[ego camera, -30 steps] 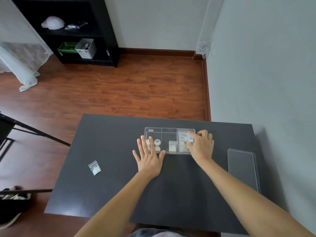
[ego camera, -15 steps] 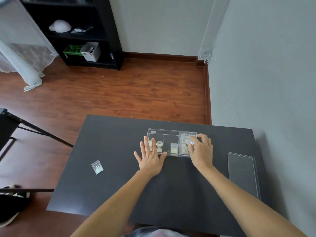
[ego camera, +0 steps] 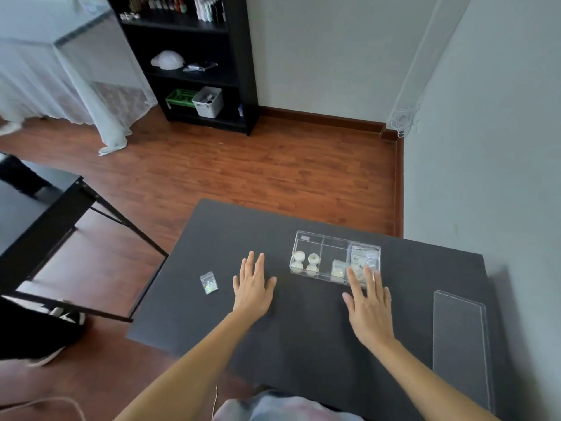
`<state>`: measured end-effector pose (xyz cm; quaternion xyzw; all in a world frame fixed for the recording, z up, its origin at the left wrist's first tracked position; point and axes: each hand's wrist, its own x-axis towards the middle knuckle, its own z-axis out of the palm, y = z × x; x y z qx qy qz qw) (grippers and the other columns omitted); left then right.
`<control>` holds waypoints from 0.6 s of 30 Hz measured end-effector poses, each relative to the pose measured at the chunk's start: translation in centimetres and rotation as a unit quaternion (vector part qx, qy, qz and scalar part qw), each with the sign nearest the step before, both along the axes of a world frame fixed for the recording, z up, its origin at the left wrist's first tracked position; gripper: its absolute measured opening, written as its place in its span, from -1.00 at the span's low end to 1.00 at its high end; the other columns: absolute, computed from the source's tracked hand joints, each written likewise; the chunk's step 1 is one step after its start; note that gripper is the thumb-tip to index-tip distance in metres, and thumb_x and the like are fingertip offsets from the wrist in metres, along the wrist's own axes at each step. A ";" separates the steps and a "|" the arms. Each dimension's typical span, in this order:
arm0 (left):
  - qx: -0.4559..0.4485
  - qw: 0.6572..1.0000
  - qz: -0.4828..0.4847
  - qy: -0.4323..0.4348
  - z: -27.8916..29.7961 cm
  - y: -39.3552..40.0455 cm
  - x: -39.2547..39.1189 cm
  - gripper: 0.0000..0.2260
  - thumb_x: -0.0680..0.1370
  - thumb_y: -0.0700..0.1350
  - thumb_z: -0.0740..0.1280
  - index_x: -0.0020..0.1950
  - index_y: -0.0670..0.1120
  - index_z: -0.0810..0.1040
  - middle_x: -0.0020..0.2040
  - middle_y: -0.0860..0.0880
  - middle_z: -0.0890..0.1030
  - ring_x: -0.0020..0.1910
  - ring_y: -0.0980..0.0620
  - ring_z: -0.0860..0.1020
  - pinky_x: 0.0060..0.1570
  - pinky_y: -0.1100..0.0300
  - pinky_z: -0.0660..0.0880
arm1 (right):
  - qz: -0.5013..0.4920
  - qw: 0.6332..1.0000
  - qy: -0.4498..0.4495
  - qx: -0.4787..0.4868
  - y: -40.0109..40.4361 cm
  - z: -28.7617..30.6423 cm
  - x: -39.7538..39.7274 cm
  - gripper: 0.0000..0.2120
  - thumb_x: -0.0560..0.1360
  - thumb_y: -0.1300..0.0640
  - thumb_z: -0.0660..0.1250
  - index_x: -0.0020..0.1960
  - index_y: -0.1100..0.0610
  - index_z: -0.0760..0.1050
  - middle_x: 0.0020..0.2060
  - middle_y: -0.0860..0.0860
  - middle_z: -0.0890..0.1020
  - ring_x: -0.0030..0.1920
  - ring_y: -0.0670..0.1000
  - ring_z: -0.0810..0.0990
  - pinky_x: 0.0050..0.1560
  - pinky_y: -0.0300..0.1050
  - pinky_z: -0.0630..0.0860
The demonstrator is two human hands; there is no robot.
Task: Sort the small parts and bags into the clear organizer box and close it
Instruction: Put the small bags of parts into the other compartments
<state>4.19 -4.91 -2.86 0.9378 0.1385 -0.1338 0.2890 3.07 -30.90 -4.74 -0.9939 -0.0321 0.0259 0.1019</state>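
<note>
A dark grey matte tabletop (ego camera: 303,329) stands on reddish wood-plank flooring (ego camera: 243,171); black shelving (ego camera: 188,56) at eleven o'clock. Both the left hand (ego camera: 253,287) and right hand (ego camera: 368,305) lie flat, fingers spread, holding nothing.

I see a dark bench (ego camera: 303,329) standing on a wooden floor. On it, at the far side, lies the clear organizer box (ego camera: 334,258), open, with small white parts and bags inside. Its flat clear lid (ego camera: 460,341) lies apart at the right edge. One small bag (ego camera: 209,282) lies alone at the left, well apart from the box.
</note>
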 end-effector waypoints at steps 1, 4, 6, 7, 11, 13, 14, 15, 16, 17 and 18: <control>0.012 1.000 0.016 0.007 -0.2 1.2 -0.4 -0.46 0.64 0.02 0.12 0.57 0.00 -0.01 0.61 -0.01 -0.11 0.58 -0.05 -0.14 0.51 -0.18 -0.04 | 0.002 1.000 0.005 -0.003 0.0 0.0 0.1 -0.44 0.59 -0.03 0.19 0.54 0.01 0.12 0.53 0.20 0.15 0.53 0.27 0.10 0.42 0.28 0.23; 0.059 0.996 0.056 0.034 -0.6 4.8 -1.7 -0.47 0.64 0.00 0.13 0.57 -0.03 0.01 0.61 -0.05 -0.13 0.58 -0.09 -0.15 0.51 -0.18 -0.04 | 0.000 1.000 0.022 -0.008 0.1 -0.1 0.2 -0.41 0.60 -0.05 0.16 0.55 -0.01 0.02 0.55 0.20 0.09 0.55 0.26 0.03 0.46 0.28 0.18; 0.083 0.992 0.080 0.053 -0.8 6.8 -2.4 -0.48 0.64 -0.03 0.13 0.57 -0.04 0.01 0.60 -0.06 -0.15 0.58 -0.10 -0.16 0.51 -0.19 -0.03 | -0.003 1.000 0.026 -0.010 0.1 -0.2 0.2 -0.39 0.59 -0.07 0.16 0.56 -0.02 0.01 0.55 0.20 0.08 0.55 0.26 0.01 0.46 0.28 0.17; 0.090 0.990 0.089 0.062 -0.9 7.7 -2.7 -0.49 0.64 -0.04 0.13 0.56 -0.04 0.03 0.60 -0.06 -0.15 0.58 -0.11 -0.16 0.50 -0.20 -0.02 | -0.003 1.000 0.026 -0.012 0.1 -0.2 0.3 -0.39 0.58 -0.07 0.17 0.56 -0.02 0.02 0.55 0.21 0.08 0.55 0.26 0.01 0.46 0.29 0.18; 0.093 0.989 0.092 0.073 -0.8 10.0 -3.6 -0.54 0.63 -0.13 0.14 0.52 0.03 0.15 0.60 -0.05 0.00 0.57 -0.11 -0.03 0.46 -0.17 0.15 | 0.001 1.000 0.014 -0.004 0.1 -0.2 0.2 -0.36 0.55 -0.04 0.26 0.55 0.00 0.08 0.52 0.24 0.15 0.54 0.28 0.06 0.40 0.35 0.23; 0.100 0.989 0.086 0.061 -0.7 10.6 -3.7 -0.56 0.62 -0.15 0.17 0.50 0.03 0.22 0.56 -0.03 0.14 0.54 -0.11 0.09 0.40 -0.13 0.29 | 0.004 1.000 0.016 -0.009 0.1 -0.3 0.2 -0.35 0.54 -0.05 0.26 0.55 0.00 0.07 0.52 0.24 0.16 0.53 0.28 0.06 0.40 0.35 0.23; 0.107 0.989 0.084 0.053 -0.6 10.8 -3.6 -0.57 0.61 -0.16 0.20 0.47 0.02 0.27 0.53 -0.02 0.21 0.50 -0.12 0.16 0.35 -0.10 0.35 | 0.004 1.000 0.019 -0.012 0.1 -0.3 0.2 -0.34 0.55 -0.05 0.26 0.55 -0.01 0.06 0.52 0.24 0.15 0.54 0.27 0.05 0.41 0.35 0.22; 0.112 0.989 0.083 0.048 -0.5 11.0 -3.5 -0.59 0.59 -0.16 0.23 0.44 0.01 0.32 0.49 -0.02 0.28 0.45 -0.12 0.23 0.29 -0.06 0.40 | 0.003 1.000 0.022 -0.013 0.1 -0.3 0.2 -0.34 0.55 -0.06 0.25 0.56 -0.02 0.04 0.53 0.23 0.14 0.54 0.27 0.04 0.42 0.35 0.21; 0.114 0.989 0.082 0.044 -0.4 11.2 -3.4 -0.62 0.58 -0.16 0.25 0.41 0.00 0.36 0.43 -0.02 0.34 0.39 -0.12 0.28 0.23 -0.03 0.44 | 0.003 1.000 0.023 -0.013 0.1 -0.3 0.2 -0.33 0.54 -0.05 0.26 0.56 -0.02 0.04 0.52 0.23 0.14 0.54 0.27 0.04 0.42 0.36 0.20; 0.111 0.990 0.082 0.042 -0.4 11.3 -3.2 -0.64 0.57 -0.15 0.28 0.37 -0.02 0.40 0.37 -0.03 0.38 0.34 -0.12 0.32 0.18 -0.02 0.47 | 0.004 1.000 0.021 -0.012 0.1 -0.3 0.1 -0.32 0.54 -0.04 0.28 0.55 -0.01 0.05 0.52 0.25 0.16 0.54 0.28 0.05 0.41 0.37 0.21; 0.104 0.990 0.084 0.042 -0.3 11.5 -3.0 -0.66 0.56 -0.15 0.30 0.34 -0.03 0.42 0.32 -0.04 0.41 0.30 -0.12 0.35 0.13 -0.01 0.50 | 0.005 1.000 0.018 -0.010 0.1 -0.3 0.1 -0.31 0.53 -0.03 0.31 0.55 0.01 0.07 0.51 0.26 0.18 0.53 0.29 0.07 0.39 0.39 0.22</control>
